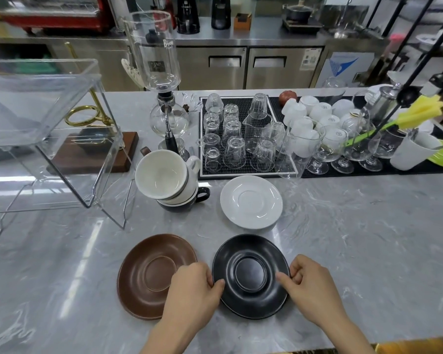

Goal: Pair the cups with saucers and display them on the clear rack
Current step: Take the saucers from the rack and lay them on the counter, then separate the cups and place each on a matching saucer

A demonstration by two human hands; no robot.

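Hands (253, 284) pinching black saucer (251, 275), marble counter (368, 238)

Three saucers (251, 201), three stacked cups (164, 175), one rack (41, 98)

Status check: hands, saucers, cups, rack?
Left hand and right hand both pinch black saucer. Brown saucer, white saucer bare. Cup stack unpaired. Clear rack unobstructed.

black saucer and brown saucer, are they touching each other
Apart. The head view shows a strip of grey counter between the brown saucer and the black saucer along their upper edges; lower down the left hand covers the space between them.
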